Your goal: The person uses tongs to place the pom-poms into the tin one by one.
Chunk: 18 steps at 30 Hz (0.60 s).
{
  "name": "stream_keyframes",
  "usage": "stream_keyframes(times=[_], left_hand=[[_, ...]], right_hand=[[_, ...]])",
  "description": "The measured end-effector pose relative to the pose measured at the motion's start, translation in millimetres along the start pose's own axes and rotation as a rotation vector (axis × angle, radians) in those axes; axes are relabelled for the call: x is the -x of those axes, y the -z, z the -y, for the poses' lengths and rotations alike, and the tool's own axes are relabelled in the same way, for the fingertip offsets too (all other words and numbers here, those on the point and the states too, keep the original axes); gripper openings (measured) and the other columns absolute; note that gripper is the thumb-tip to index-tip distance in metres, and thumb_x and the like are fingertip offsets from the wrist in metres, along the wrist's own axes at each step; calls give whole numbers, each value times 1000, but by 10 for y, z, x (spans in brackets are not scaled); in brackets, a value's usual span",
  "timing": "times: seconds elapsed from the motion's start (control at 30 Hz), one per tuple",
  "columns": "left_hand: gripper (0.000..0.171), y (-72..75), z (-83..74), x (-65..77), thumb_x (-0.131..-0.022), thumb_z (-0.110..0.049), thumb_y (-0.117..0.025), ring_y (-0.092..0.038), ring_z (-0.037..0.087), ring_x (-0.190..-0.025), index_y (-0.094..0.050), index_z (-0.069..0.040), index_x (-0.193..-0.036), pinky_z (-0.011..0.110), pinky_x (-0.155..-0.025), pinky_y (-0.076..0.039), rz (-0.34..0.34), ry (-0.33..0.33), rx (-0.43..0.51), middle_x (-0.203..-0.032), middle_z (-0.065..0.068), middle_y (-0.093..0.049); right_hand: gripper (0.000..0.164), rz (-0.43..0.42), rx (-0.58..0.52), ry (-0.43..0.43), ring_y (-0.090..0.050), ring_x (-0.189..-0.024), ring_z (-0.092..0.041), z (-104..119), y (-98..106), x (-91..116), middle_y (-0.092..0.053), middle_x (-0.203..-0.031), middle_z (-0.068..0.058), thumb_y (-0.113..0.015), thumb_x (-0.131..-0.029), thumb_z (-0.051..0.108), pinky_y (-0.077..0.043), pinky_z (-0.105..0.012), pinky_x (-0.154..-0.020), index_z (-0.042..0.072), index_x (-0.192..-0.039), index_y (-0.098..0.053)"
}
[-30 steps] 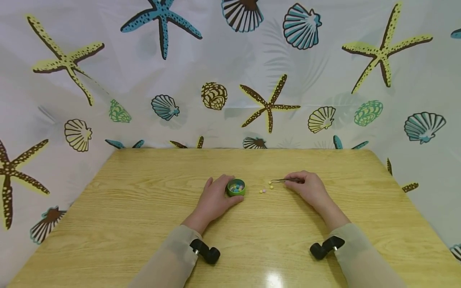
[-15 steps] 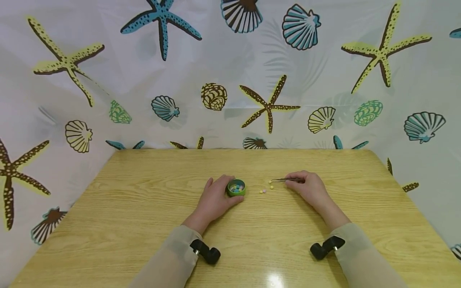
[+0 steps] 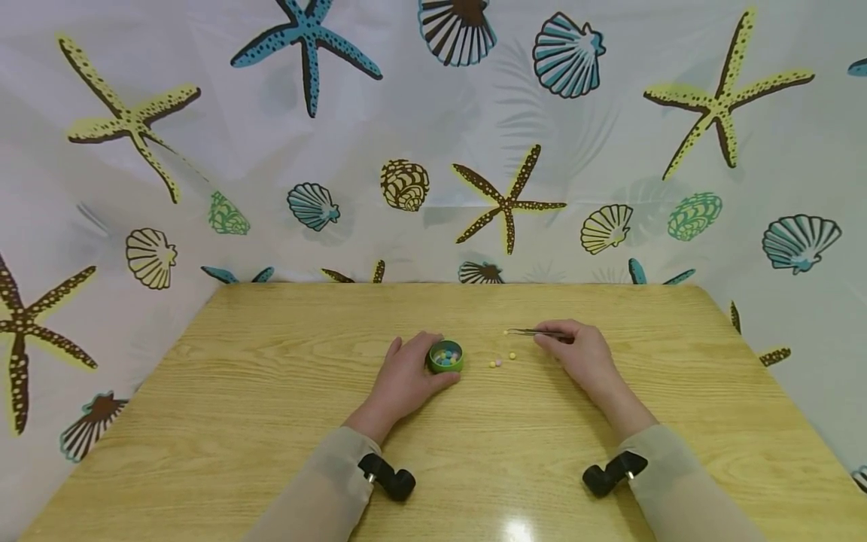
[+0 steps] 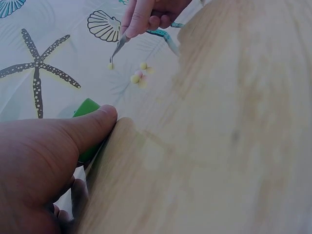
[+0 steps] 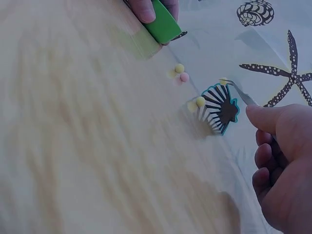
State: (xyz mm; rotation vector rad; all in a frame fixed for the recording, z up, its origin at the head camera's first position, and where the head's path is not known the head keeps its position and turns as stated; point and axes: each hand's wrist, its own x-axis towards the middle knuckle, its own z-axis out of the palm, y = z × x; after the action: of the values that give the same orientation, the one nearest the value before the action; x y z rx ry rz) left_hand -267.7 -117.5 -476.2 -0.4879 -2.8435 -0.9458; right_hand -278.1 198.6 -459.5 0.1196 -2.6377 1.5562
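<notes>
My left hand grips a small round green bowl on the table, thumb along its near side. Several pastel beads in yellow, blue and pink lie inside it. My right hand pinches metal tweezers pointing left. At their bent tips is a yellow bead, seen also in the left wrist view. Between the bowl and the right hand lie a yellow bead beside a pink bead, and another yellow bead a little to the right.
Both hands work over a light wooden table. Behind it hangs a white curtain printed with starfish and shells, meeting the table's far edge. Black wrist mounts sit on both sleeves.
The tweezers' tips have moved up and slightly left in the head view, taking the yellow bead away from the one near it. My left hand and the bowl stay in place.
</notes>
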Motion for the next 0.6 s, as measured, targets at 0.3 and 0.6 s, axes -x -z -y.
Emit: stream_keyframes(times=[0.3,0.6], left_hand=[[72,0,10,10,-96,-35,-91,-62,34,-140,-62,-4,-153,61,-135,-15,-8,-8,4,-149,16,-66],[71,6,9,3,-96,-36,-90,-62,34,-139,-62,-4,-153,61,-135,-15,-7,-12,-3,-149,16,-67]], right_hand=[[27,0,-39,47,-69,-105,-23,172,-135,53,-77,-124,-10,-78,-107,23,-57,-33,-84,9,-130,-82],[27,18,-77,82,-71,-104,-23,306,-299,117,-76,-121,-9,-78,-107,22,-57,-30,-80,8,-129,-81]])
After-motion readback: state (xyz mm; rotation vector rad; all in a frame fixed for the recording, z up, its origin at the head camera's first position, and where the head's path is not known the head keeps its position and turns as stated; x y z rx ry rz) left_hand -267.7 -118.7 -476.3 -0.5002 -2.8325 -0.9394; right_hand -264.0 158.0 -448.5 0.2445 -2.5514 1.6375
